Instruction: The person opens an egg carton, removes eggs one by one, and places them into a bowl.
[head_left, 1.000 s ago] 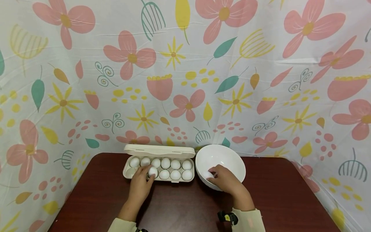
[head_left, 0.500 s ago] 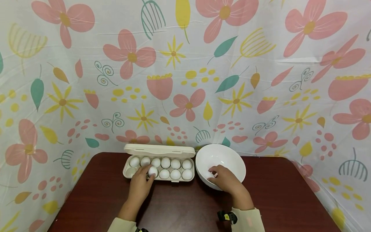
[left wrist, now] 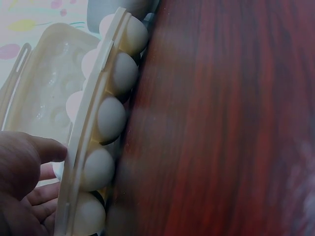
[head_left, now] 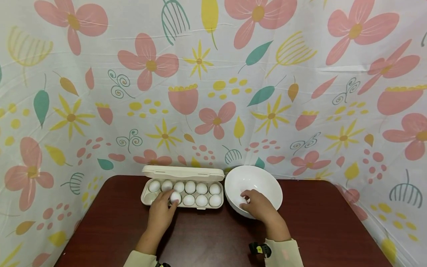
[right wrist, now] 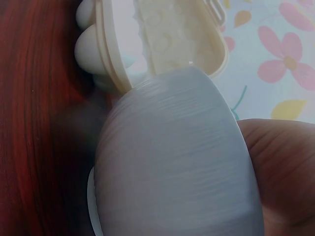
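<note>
Egg (head_left: 175, 197) pinched in the left hand (head_left: 160, 214), closed to the shell's width, lower left of centre, at the front row of the carton (head_left: 148, 199). Second egg (head_left: 241, 200) pinched likewise in the right hand (head_left: 261, 208), lower right of centre, inside the bowl (head_left: 255, 180). Beyond, more eggs (head_left: 190, 187) in the back row; then a raised lid (head_left: 183, 172); last, flowered cloth (head_left: 217, 74) across the upper frame.

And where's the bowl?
In the head view, the bowl is on the table, just right of the egg box. The right hand reaches into it.
</note>
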The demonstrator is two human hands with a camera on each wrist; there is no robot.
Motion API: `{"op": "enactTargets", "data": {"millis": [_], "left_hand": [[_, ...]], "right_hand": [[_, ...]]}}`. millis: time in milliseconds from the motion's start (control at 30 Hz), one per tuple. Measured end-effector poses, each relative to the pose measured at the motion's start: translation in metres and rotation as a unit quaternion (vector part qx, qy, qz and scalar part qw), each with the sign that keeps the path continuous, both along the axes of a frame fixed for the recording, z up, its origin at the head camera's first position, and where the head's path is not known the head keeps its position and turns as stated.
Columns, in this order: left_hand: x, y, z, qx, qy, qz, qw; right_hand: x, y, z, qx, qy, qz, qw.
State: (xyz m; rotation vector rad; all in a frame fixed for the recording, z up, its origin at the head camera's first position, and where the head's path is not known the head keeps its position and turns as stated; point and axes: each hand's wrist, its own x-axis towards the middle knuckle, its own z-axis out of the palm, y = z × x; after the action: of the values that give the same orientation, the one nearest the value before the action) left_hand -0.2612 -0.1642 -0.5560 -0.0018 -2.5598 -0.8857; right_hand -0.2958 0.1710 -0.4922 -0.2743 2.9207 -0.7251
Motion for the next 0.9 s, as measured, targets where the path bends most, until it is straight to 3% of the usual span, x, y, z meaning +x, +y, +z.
{"op": "enactTargets", "data": {"millis": [900], "left_hand": [[0.0006,0.0012,0.0022,0.037,0.007,0.01,0.9992]], "right_hand": [[-0.0008,0.0016,-0.0002,0.029,0.002,-0.007,1.0]]}}
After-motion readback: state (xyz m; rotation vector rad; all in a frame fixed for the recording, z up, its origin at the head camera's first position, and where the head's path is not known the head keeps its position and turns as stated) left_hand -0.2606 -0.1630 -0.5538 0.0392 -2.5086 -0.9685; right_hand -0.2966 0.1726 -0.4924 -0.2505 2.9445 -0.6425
